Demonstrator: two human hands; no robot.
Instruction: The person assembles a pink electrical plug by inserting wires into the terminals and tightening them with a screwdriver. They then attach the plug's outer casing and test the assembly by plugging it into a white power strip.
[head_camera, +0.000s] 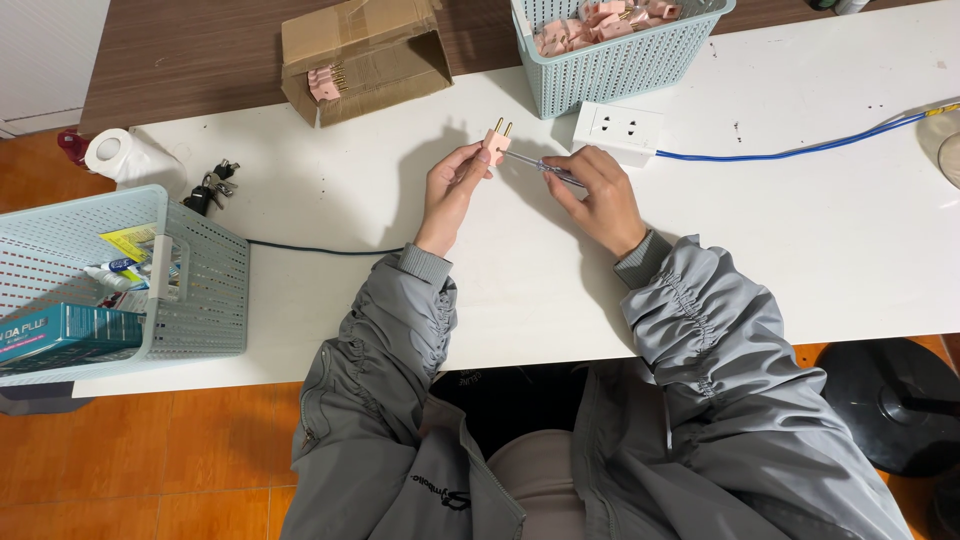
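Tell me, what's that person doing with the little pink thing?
The left hand holds a small pink plug upright over the white table, its two brass prongs pointing away. The right hand holds a thin screwdriver with its tip against the plug's side. Just beyond sits a white power strip on a blue cable. More pink plugs fill the blue-green basket, and some lie in the open cardboard box.

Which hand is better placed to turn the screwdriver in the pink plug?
The right hand, probably: it already holds the screwdriver, tip against the pink plug. The left hand is occupied holding that plug above the white table.
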